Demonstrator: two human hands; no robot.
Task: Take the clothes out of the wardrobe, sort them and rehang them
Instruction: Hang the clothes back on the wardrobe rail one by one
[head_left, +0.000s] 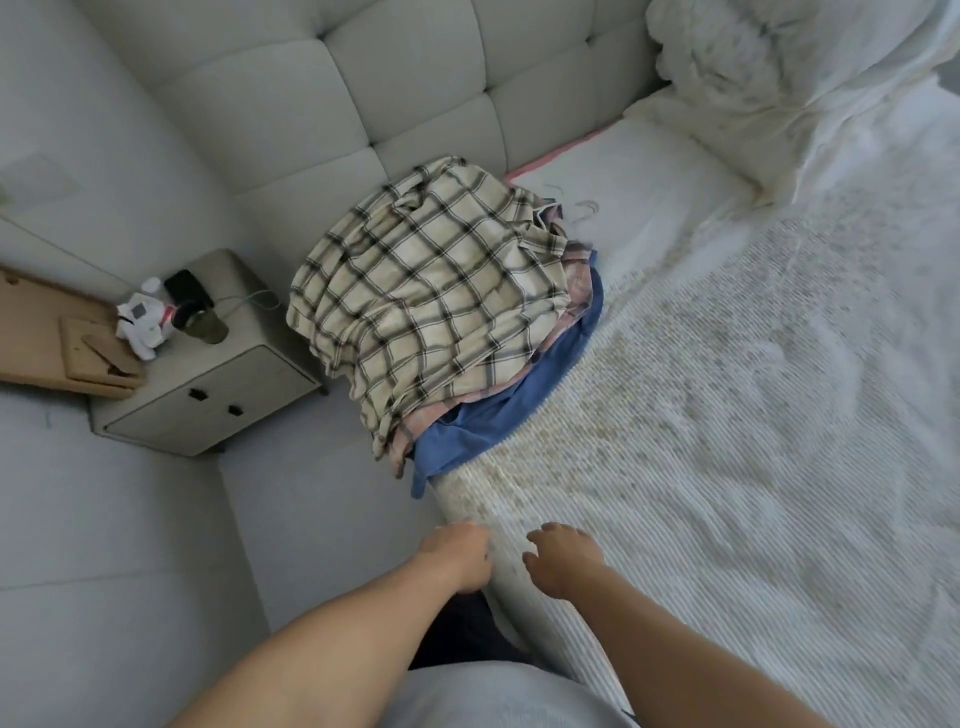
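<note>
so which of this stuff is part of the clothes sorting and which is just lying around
Part of the job:
- plaid shirt on top of the pile
- blue garment beneath it
- hanger hooks poking from the pile
- left hand and right hand, both empty

Just lying about:
- nightstand
- white toy
- dark cup
- pillows

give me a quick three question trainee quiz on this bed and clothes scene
1. True or false: the plaid shirt lies on top of the pile.
2. What colour is the garment at the bottom of the pile? A) red B) blue C) green
3. Fill in: neither the left hand nor the right hand is ____ any clothing.

Key:
1. True
2. B
3. holding; both hover empty over the bed edge, short of the pile.
</note>
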